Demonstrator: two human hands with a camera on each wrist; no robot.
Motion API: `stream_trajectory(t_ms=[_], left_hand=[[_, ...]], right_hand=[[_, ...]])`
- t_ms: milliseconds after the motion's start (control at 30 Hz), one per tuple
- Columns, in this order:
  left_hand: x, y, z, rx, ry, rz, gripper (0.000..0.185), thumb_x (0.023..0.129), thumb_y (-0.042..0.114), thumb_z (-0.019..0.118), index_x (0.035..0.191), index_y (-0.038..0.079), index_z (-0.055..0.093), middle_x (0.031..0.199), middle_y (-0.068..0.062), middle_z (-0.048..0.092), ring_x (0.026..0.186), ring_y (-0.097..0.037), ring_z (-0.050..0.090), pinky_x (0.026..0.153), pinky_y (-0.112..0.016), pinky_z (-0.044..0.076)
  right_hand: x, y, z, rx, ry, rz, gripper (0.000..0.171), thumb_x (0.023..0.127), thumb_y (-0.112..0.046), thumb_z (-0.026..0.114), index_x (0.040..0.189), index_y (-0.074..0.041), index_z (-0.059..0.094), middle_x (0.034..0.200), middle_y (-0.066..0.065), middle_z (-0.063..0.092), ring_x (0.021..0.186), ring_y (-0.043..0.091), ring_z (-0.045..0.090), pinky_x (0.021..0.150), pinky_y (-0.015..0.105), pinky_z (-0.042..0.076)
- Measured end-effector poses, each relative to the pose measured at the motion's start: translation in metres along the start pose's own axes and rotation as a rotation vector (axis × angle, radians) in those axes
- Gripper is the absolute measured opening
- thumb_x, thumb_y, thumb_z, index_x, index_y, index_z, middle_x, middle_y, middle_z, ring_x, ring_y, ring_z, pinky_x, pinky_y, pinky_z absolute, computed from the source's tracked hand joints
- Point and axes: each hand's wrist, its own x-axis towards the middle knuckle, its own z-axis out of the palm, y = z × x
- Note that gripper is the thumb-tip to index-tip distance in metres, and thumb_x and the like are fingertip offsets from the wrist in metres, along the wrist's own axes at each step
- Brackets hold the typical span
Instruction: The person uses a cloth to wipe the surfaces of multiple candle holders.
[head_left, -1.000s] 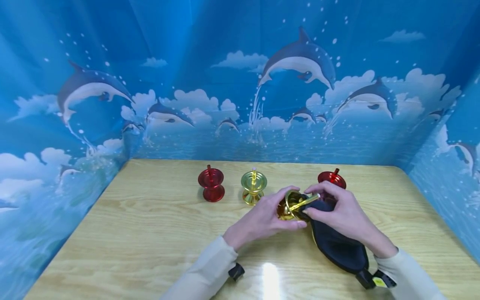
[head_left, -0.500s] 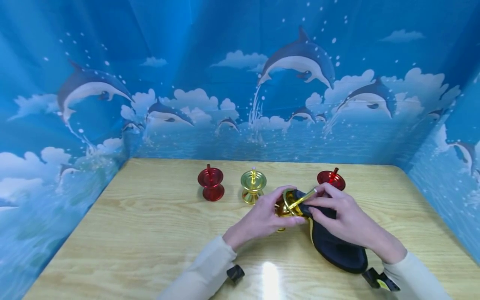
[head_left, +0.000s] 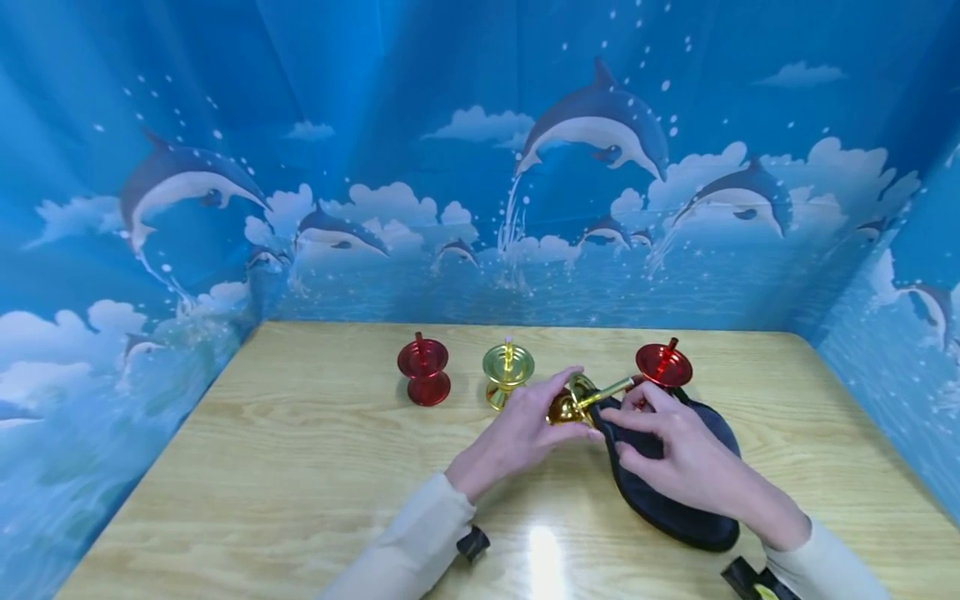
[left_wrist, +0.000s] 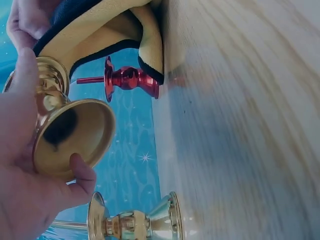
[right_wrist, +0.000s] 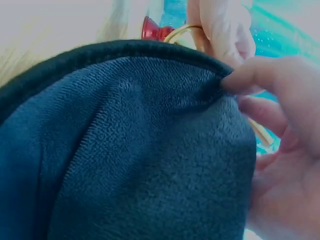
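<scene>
My left hand (head_left: 521,433) grips a tilted gold candle holder (head_left: 562,409), a stemmed cup with a thin rod rising from its middle. In the left wrist view the holder's hollow foot (left_wrist: 80,135) faces the camera. My right hand (head_left: 678,450) pinches the edge of a dark, rounded cloth (head_left: 675,504) against the cup's rim beside the rod. Black binding runs along the cloth, and its underside (left_wrist: 107,27) is tan. In the right wrist view the dark plush face (right_wrist: 150,150) fills much of the frame and hides most of the holder.
On the wooden table (head_left: 300,475), a red candle holder (head_left: 423,367) and another gold one (head_left: 507,367) stand upright to the left. A second red holder (head_left: 664,365) stands behind the cloth, partly hidden. A blue dolphin backdrop (head_left: 450,167) surrounds the back and sides.
The gold holder has tipped and shifted slightly left in my left hand. My right hand has moved slightly down, and more of the cloth shows behind and right of it.
</scene>
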Motion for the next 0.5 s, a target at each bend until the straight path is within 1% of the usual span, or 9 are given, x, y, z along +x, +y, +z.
stream_trajectory(t_ms=[100, 167, 233, 300, 367, 400, 433, 500], left_hand=[[-0.0008, -0.0009, 0.0006, 0.058, 0.000, 0.056, 0.055, 0.093, 0.032, 0.071, 0.140, 0.006, 0.057, 0.114, -0.006, 0.075, 0.088, -0.005, 0.066, 0.073, -0.011, 0.050], [-0.0014, -0.0015, 0.0011, 0.056, 0.002, 0.078, 0.042, 0.095, 0.028, 0.071, 0.130, 0.007, 0.063, 0.110, -0.004, 0.075, 0.088, -0.005, 0.065, 0.074, -0.011, 0.050], [-0.0018, -0.0016, 0.0006, 0.023, -0.005, 0.090, 0.029, 0.097, 0.026, 0.070, 0.120, 0.009, 0.065, 0.105, -0.003, 0.074, 0.089, -0.004, 0.065, 0.076, -0.011, 0.051], [-0.0023, -0.0016, -0.0006, -0.012, -0.008, 0.088, 0.024, 0.098, 0.022, 0.069, 0.118, 0.009, 0.065, 0.101, -0.002, 0.073, 0.085, -0.002, 0.063, 0.074, -0.011, 0.051], [-0.0028, -0.0018, -0.0023, -0.038, -0.006, 0.085, 0.020, 0.097, 0.017, 0.069, 0.114, 0.008, 0.066, 0.096, -0.002, 0.072, 0.082, -0.002, 0.060, 0.072, -0.012, 0.051], [-0.0030, -0.0019, -0.0031, -0.047, -0.003, 0.085, 0.018, 0.096, 0.015, 0.069, 0.112, 0.008, 0.066, 0.094, -0.002, 0.072, 0.081, -0.002, 0.059, 0.071, -0.012, 0.051], [-0.0031, -0.0019, -0.0038, -0.051, 0.003, 0.086, 0.017, 0.094, 0.013, 0.069, 0.111, 0.008, 0.067, 0.093, -0.002, 0.071, 0.080, -0.003, 0.059, 0.070, -0.013, 0.050], [-0.0035, -0.0024, -0.0047, -0.028, 0.027, 0.098, 0.016, 0.092, 0.012, 0.070, 0.107, 0.008, 0.067, 0.090, -0.001, 0.071, 0.078, -0.003, 0.058, 0.069, -0.014, 0.051]], right_hand=[[-0.0012, -0.0005, 0.0032, -0.101, 0.049, -0.082, 0.045, 0.072, -0.001, 0.086, 0.115, -0.010, 0.079, 0.098, -0.003, 0.054, 0.074, 0.001, 0.039, 0.057, 0.017, 0.034], [-0.0011, 0.0000, 0.0047, -0.167, 0.089, -0.137, 0.047, 0.068, 0.001, 0.088, 0.113, -0.010, 0.079, 0.097, 0.000, 0.054, 0.074, 0.003, 0.041, 0.057, 0.017, 0.035], [-0.0011, 0.0007, 0.0049, -0.205, 0.109, -0.162, 0.048, 0.066, 0.001, 0.090, 0.111, -0.011, 0.080, 0.097, 0.001, 0.056, 0.075, 0.004, 0.042, 0.057, 0.017, 0.037], [-0.0016, 0.0020, 0.0033, -0.207, 0.107, -0.175, 0.042, 0.072, -0.003, 0.089, 0.112, -0.012, 0.080, 0.098, 0.000, 0.056, 0.075, 0.004, 0.044, 0.058, 0.015, 0.038], [-0.0022, 0.0036, 0.0016, -0.193, 0.097, -0.182, 0.026, 0.088, -0.019, 0.081, 0.113, -0.014, 0.080, 0.098, -0.001, 0.057, 0.075, 0.003, 0.044, 0.059, 0.013, 0.037], [-0.0022, 0.0040, 0.0008, -0.190, 0.091, -0.185, 0.024, 0.095, -0.028, 0.074, 0.114, -0.015, 0.080, 0.098, -0.002, 0.056, 0.076, 0.002, 0.044, 0.060, 0.012, 0.036], [-0.0022, 0.0044, 0.0002, -0.188, 0.087, -0.191, 0.030, 0.100, -0.036, 0.063, 0.114, -0.015, 0.080, 0.098, -0.002, 0.056, 0.076, 0.002, 0.044, 0.060, 0.011, 0.036], [-0.0021, 0.0047, 0.0001, -0.185, 0.088, -0.206, 0.048, 0.105, -0.045, 0.044, 0.115, -0.015, 0.079, 0.096, -0.002, 0.056, 0.076, 0.002, 0.045, 0.061, 0.011, 0.036]])
